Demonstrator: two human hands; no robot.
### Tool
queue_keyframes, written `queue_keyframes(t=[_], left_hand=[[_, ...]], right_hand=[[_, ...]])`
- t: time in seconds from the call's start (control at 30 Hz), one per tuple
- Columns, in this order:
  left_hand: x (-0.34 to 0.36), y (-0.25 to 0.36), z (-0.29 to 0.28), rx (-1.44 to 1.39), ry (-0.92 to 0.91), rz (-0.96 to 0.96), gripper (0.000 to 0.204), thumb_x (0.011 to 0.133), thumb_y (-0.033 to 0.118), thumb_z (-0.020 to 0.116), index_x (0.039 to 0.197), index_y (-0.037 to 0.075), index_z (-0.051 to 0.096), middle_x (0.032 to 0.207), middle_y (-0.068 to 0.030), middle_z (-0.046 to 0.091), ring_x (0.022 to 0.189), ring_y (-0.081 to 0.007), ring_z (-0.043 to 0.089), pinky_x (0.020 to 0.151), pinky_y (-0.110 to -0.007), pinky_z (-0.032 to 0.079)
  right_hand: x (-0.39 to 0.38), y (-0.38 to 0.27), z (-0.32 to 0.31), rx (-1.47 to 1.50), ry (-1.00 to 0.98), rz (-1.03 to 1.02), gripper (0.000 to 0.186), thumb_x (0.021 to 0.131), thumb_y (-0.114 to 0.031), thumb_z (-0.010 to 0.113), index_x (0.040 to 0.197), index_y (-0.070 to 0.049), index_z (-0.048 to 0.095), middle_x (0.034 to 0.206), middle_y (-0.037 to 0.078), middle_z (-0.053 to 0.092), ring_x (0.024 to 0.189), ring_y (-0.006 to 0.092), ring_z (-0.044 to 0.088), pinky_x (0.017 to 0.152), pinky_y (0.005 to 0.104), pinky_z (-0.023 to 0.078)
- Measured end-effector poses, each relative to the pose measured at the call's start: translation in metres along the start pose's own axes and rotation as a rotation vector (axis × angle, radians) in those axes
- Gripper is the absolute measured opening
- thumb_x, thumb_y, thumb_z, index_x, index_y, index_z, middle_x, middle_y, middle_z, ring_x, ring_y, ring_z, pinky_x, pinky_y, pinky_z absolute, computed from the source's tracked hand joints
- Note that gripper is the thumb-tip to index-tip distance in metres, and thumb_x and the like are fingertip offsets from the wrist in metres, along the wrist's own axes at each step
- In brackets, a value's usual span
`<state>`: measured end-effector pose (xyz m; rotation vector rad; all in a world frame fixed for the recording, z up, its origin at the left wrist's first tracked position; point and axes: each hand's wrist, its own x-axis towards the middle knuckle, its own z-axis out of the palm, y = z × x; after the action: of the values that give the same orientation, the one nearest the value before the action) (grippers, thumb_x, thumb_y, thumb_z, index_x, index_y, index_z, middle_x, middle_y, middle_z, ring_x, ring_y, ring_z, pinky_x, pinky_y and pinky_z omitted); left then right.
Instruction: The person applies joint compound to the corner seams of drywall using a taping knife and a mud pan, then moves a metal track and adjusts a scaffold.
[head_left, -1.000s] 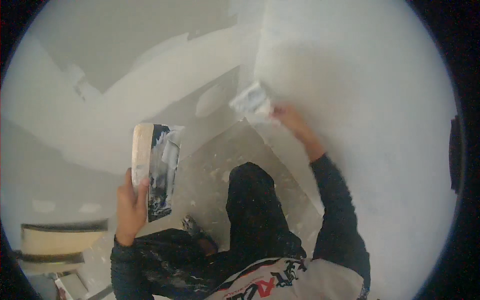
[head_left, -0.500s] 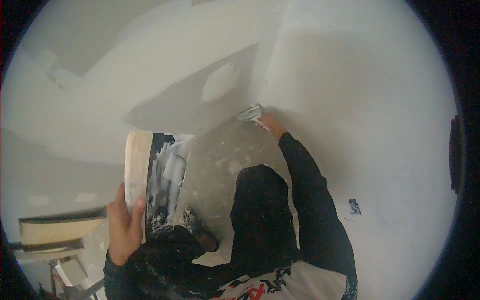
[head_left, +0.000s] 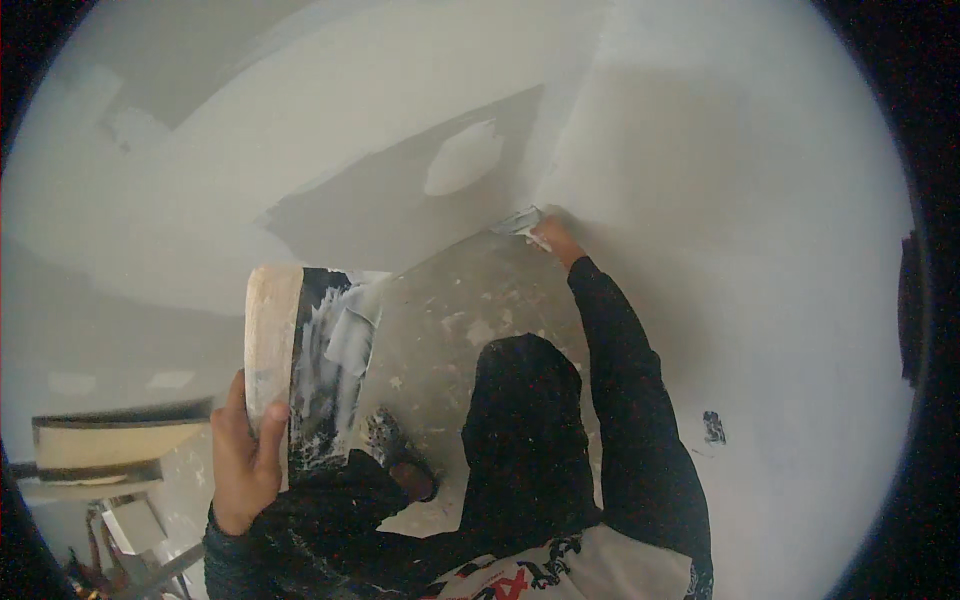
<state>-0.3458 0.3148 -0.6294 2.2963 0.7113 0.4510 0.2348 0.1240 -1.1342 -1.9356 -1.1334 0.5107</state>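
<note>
My left hand [head_left: 245, 462] is closed round the pale wooden handle strip of a wide putty knife [head_left: 268, 330]. White filler [head_left: 350, 340] lies thickly smeared over its dark blade. Far ahead, my outstretched right hand [head_left: 557, 240] grips a smaller putty knife [head_left: 517, 221], its handle mostly hidden by the fingers. That blade, streaked with white, is low in the corner where the left wall, the right wall and the floor meet. Above it on the left wall [head_left: 390, 180], a pale oval patch [head_left: 464, 158] stands out on a grey area.
My bent knee [head_left: 525, 420] and one shoe [head_left: 383, 430] are over the speckled floor [head_left: 430, 320]. Close along my right side runs the white wall [head_left: 760, 280], with a small dark mark [head_left: 713, 428]. At lower left are a yellowish panel [head_left: 120, 440] and a white box-like object [head_left: 135, 525].
My right hand and the small putty knife have shifted slightly right, closer into the corner. The view has turned a little. My left hand keeps its hold on the wide knife.
</note>
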Motion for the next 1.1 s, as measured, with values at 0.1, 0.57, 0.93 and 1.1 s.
queue_keyframes(t=[0.1,0.57,0.93,1.1], left_hand=[[0.001,-0.001,0.000,0.044,-0.018,-0.007,0.039,0.095,0.020,0.054,0.118,-0.011,0.050,0.080,-0.0209,0.066,0.072,-0.0269,0.066,0.068,-0.035,0.049],[0.001,-0.024,-0.007,-0.012,-0.065,-0.056,0.041,0.095,0.019,0.057,0.121,-0.011,0.049,0.085,-0.0246,0.065,0.073,-0.0323,0.064,0.068,-0.038,0.048],[0.053,-0.029,0.007,-0.049,-0.570,-0.041,0.043,0.095,0.029,0.056,0.122,-0.005,0.048,0.077,-0.0285,0.061,0.069,-0.0458,0.058,0.064,-0.051,0.046],[0.043,-0.024,0.003,-0.078,-0.396,-0.129,0.035,0.095,0.029,0.054,0.111,-0.003,0.053,0.073,-0.0280,0.061,0.070,-0.0463,0.061,0.060,-0.050,0.047]], right_hand=[[0.000,-0.002,0.018,0.367,0.053,0.300,0.027,0.076,-0.016,0.068,0.086,0.008,0.064,0.073,0.019,0.068,0.051,0.0248,0.062,0.044,0.0362,0.047],[0.036,-0.125,0.030,0.258,0.191,0.453,0.014,0.072,-0.008,0.066,0.066,0.004,0.064,0.056,0.014,0.061,0.042,0.0226,0.058,0.037,0.0339,0.043],[0.062,-0.271,-0.105,0.335,0.340,0.535,0.014,0.076,-0.005,0.062,0.073,0.009,0.062,0.061,0.016,0.062,0.047,0.0217,0.059,0.040,0.0340,0.045],[0.086,-0.383,-0.208,0.062,0.233,0.543,0.014,0.078,-0.007,0.063,0.075,0.007,0.062,0.062,0.015,0.062,0.047,0.0220,0.059,0.039,0.0332,0.043]])
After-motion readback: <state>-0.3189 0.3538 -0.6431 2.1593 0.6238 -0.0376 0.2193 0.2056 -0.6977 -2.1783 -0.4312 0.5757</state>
